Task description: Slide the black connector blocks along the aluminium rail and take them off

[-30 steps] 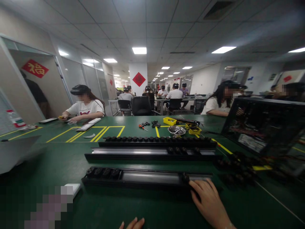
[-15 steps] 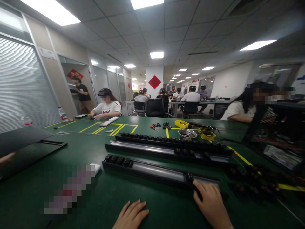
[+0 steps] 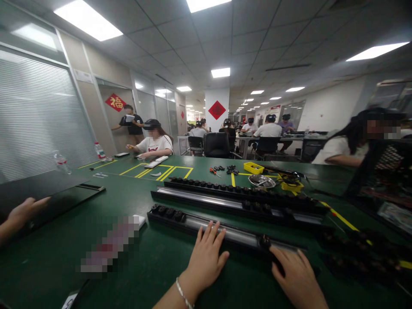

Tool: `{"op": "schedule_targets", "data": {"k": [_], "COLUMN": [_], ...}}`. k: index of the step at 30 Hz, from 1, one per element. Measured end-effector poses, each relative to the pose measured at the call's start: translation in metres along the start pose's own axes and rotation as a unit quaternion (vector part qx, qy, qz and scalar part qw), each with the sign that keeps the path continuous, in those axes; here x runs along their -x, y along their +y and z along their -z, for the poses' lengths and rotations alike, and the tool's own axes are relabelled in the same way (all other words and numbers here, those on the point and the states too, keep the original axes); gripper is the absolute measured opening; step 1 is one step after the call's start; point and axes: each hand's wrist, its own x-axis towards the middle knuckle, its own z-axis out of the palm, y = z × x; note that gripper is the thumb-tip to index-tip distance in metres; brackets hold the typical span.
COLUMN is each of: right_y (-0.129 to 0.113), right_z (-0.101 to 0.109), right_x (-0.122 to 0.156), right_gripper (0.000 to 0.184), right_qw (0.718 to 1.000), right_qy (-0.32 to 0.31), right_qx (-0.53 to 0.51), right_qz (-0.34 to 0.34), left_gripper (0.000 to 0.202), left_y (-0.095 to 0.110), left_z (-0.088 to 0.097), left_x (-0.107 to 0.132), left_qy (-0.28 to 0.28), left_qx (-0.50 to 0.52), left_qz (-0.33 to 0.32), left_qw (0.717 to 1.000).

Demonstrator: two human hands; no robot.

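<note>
Near rail (image 3: 238, 234) on green table (image 3: 128, 270), third in from table's far edge. Four black blocks (image 3: 170, 213) fill its left end. Left hand (image 3: 206, 257) over rail's near edge, left of middle, fingers apart. Right hand (image 3: 294, 272) has fingertips at lone block (image 3: 265, 241) toward right end; can't tell if they're clamped on it.

The long black channel (image 3: 240, 236) lies slantwise on the table (image 3: 164, 262), four black modules (image 3: 169, 212) leftmost, a fifth module (image 3: 265, 241) farther right.
</note>
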Motion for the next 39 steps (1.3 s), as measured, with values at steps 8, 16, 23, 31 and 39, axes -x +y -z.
{"op": "schedule_targets", "data": {"k": [8, 16, 23, 31, 39], "right_y": [0.003, -0.003, -0.001, -0.004, 0.002], "right_z": [0.014, 0.024, 0.024, 0.029, 0.027], "right_x": [0.004, -0.001, 0.0, -0.001, 0.002], "right_gripper": [0.038, 0.035, 0.035, 0.033, 0.026], "right_qw": [0.998, 0.998, 0.998, 0.997, 0.998], "right_qy": [-0.045, -0.059, -0.066, -0.07, -0.059], "right_qx": [0.031, 0.025, 0.014, 0.006, -0.013], "right_qz": [0.011, -0.009, -0.012, -0.034, -0.023], "left_gripper": [0.051, 0.054, 0.054, 0.053, 0.044], "left_y": [-0.009, -0.009, -0.012, -0.012, -0.012], "left_z": [-0.017, -0.018, -0.02, -0.019, -0.017], "left_x": [0.003, 0.002, 0.003, 0.002, -0.002], "left_qy": [-0.002, 0.007, 0.012, 0.014, 0.027], "left_qx": [0.028, 0.048, 0.042, 0.038, 0.049], "left_qz": [0.008, 0.021, 0.013, 0.01, 0.025], "left_qw": [1.0, 0.999, 0.999, 0.999, 0.998]}}
